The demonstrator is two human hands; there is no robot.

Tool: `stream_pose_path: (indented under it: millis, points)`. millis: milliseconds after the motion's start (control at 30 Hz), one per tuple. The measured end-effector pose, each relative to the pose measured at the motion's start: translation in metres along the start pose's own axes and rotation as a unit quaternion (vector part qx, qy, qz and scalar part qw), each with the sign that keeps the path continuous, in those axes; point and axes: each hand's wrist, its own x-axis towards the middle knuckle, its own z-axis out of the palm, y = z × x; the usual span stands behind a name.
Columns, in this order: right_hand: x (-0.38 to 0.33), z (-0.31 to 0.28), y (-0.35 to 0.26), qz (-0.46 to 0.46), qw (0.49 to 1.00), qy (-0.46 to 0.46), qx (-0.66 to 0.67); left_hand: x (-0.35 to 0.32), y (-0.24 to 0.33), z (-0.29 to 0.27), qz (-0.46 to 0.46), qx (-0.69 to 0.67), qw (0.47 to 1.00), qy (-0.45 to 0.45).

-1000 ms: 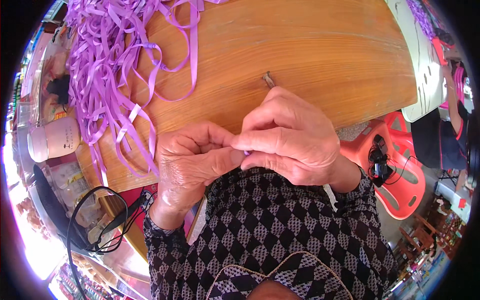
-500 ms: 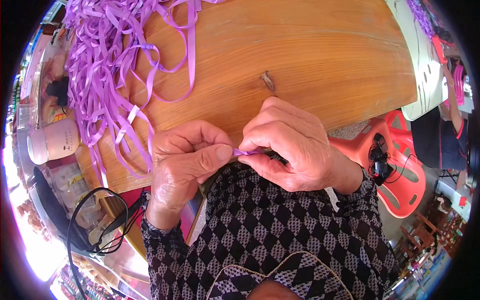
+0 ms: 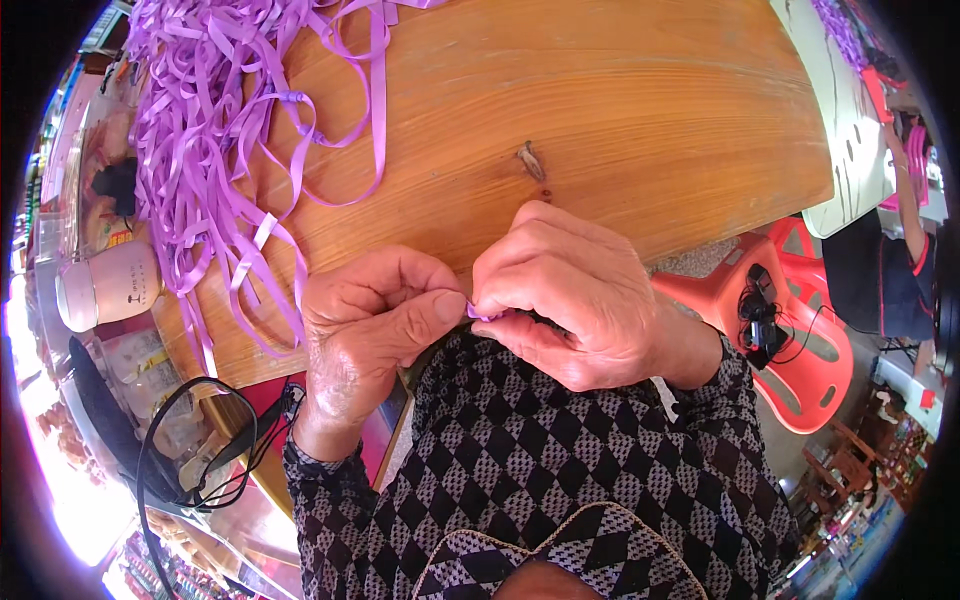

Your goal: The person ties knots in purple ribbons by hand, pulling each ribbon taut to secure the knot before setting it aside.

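Observation:
My left hand (image 3: 375, 325) and my right hand (image 3: 575, 300) meet at the table's near edge, both pinching a small bit of purple ribbon (image 3: 484, 313). Only a short twisted piece of it shows between the fingertips; the rest is hidden by my fingers. Left thumb and forefinger are pressed together at its left side. The right fingers curl over its other side. To the left, a big tangled heap of purple ribbon (image 3: 205, 130) covers the table corner, with loops trailing toward my left hand.
The wooden table (image 3: 600, 100) has a dark knot mark. On the left stand a pale jar (image 3: 108, 284) and black cables (image 3: 205, 480). At right are a red plastic chair (image 3: 810, 370) with a black corded device (image 3: 762, 320), a white table (image 3: 850, 130), and another person's arm (image 3: 908, 200).
My right hand has shifted slightly left, closer to my left fingertips. Less ribbon shows stretched between them, and it now looks bunched. My left hand has barely moved.

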Motion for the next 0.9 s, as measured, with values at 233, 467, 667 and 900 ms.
stream_pose_path:
  millis: [233, 467, 667, 900]
  points:
    - [0.0002, -0.001, 0.0013, 0.034, 0.999, 0.003, 0.02, 0.0005, -0.0022, -0.0001, 0.006, 0.033, 0.999, 0.006]
    - [-0.0012, -0.0019, 0.0035, 0.03, 1.0, 0.002, 0.004, 0.0003, -0.004, 0.0014, 0.015, 0.015, 1.0, 0.003]
    - [-0.0041, -0.0037, 0.004, 0.049, 0.999, 0.011, 0.018, -0.0015, -0.0019, -0.0007, 0.034, 0.062, 0.997, 0.01]
    - [-0.0073, -0.0075, 0.0049, 0.063, 0.997, 0.012, 0.036, -0.0061, 0.0018, -0.0037, 0.045, 0.107, 0.993, 0.035]
